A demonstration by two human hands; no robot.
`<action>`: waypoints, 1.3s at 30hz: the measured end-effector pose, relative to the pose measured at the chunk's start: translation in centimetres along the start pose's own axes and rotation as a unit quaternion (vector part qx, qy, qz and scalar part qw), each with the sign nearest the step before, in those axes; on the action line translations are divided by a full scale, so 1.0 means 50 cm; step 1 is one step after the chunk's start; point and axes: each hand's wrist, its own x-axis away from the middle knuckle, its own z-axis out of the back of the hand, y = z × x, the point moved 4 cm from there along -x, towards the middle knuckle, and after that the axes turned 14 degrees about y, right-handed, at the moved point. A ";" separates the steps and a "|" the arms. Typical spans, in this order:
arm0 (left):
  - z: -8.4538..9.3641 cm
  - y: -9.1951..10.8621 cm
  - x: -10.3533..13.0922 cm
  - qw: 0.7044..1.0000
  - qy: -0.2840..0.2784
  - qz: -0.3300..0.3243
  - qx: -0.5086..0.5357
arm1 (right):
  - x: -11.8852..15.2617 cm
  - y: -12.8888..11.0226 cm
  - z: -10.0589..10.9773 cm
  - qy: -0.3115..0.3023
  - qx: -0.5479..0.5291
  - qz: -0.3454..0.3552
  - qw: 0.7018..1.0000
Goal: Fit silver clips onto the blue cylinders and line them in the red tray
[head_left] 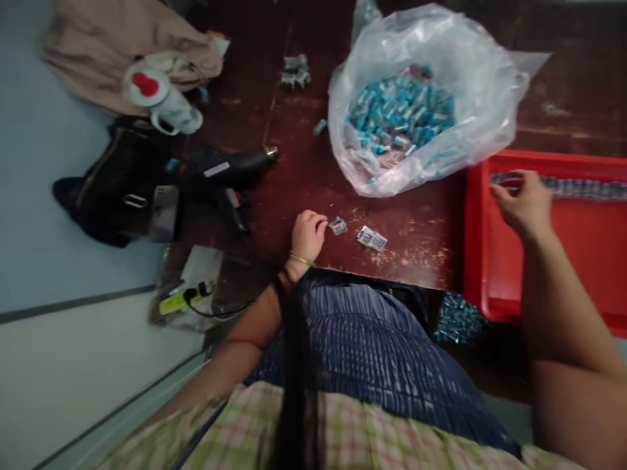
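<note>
My left hand rests on the brown table near its front edge, thumb and fingers pinched together. Right beside its fingertips lies a small printed label; whether the fingers hold it or something else is too small to tell. Two more printed labels lie a little to the right. Over the red tray, my right hand curls its thumb and fingers round the left end of a row of small vials. The vial between those fingers is partly hidden and blurred.
A clear plastic bag holds many blue-capped vials; one loose vial lies left of it. A heat gun, phone, black bag, lidded mug and power strip are at left.
</note>
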 end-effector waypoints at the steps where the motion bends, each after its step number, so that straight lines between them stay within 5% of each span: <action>1: -0.006 0.000 0.003 1.000 0.000 -0.009 -0.029 | 0.000 -0.020 0.008 0.026 -0.009 0.015 1.000; 4: -0.024 0.006 0.011 0.997 -0.009 -0.022 -0.068 | 0.019 -0.104 0.028 0.024 -0.072 0.035 0.996; 8: -0.033 0.014 0.010 0.997 -0.028 -0.028 -0.059 | 0.102 -0.264 0.019 -0.089 -0.186 0.106 0.973; 13: -0.026 0.008 0.000 0.999 -0.036 -0.024 -0.012 | 0.238 -0.428 -0.078 -0.274 -0.258 0.190 0.907; 17: -0.025 0.000 -0.002 0.997 -0.009 0.010 0.076 | 0.305 -0.500 -0.163 -0.324 -0.325 0.176 0.871; 24: -0.024 -0.005 -0.009 0.990 -0.019 0.040 0.131 | 0.319 -0.527 -0.230 -0.403 -0.332 0.139 0.841; 35: -0.025 -0.016 -0.020 0.986 -0.059 0.017 0.154 | 0.317 -0.534 -0.245 -0.422 -0.351 0.168 0.819; 39: -0.012 -0.023 -0.025 0.986 -0.012 0.039 0.160 | 0.318 -0.529 -0.235 -0.409 -0.332 0.174 0.832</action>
